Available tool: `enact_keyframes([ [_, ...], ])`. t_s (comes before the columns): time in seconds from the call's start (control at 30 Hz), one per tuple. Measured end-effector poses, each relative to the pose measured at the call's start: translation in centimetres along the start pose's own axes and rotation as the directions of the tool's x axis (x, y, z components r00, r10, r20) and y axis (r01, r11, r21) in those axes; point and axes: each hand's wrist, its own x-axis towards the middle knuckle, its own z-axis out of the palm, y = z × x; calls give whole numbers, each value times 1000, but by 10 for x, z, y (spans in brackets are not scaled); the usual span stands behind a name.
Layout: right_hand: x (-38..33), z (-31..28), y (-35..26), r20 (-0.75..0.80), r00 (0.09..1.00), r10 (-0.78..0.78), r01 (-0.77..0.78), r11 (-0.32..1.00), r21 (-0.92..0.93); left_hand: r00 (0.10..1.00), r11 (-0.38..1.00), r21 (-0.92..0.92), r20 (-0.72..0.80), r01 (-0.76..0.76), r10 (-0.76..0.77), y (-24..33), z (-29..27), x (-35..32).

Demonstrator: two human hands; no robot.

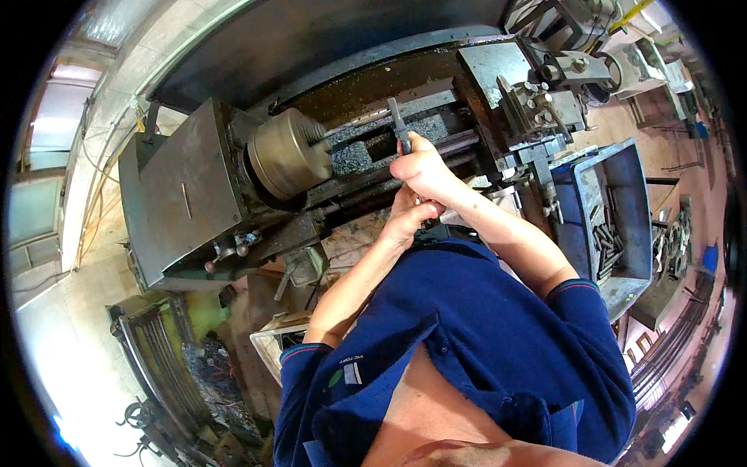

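My right hand (424,166) is closed round a narrow metal tool (400,128), whose flat grey end points up and away over the lathe bed (354,158). The tool's exact kind is not clear. Just below, my left hand (407,220) is closed close against my right wrist, in front of my shirt. Something small and dark shows at its fingers, too hidden to name. Left of the tool is the lathe's round chuck (284,156), with stepped jaws facing the bed. Metal chips cover the bed beneath the tool.
The headstock (187,194) with its levers stands at the left. At the right are the carriage and tool post (537,105). A blue metal bin (642,210) holding several short metal pieces stands nearby. A dark splash guard (288,47) runs behind the lathe.
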Motion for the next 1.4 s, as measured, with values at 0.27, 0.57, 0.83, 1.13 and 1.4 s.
enact_keyframes([
  [0.27, 6, 5, 4, 40, 999, 12, -8, 993, -117, 998, 993, -116, 70, 11, -3, 13, 2, -5],
  [0.57, 8, 13, 8, 39, 999, 8, -3, 993, -114, 999, 999, -28, 25, -37, 37, 10, -7, -5],
  [0.83, 9, 15, 7, 31, 999, -27, 30, 997, -75, 998, 998, -4, 4, -67, 67, 8, -8, -4],
  [1.13, 5, 10, 5, 39, 999, 19, -17, 998, -59, 1000, 999, -27, -22, -22, 21, -3, -11, -3],
  [1.4, 11, 0, 15, 25, 999, -38, 41, 987, -156, 999, 1000, -21, -49, -19, 18, -1, 4, -1],
])
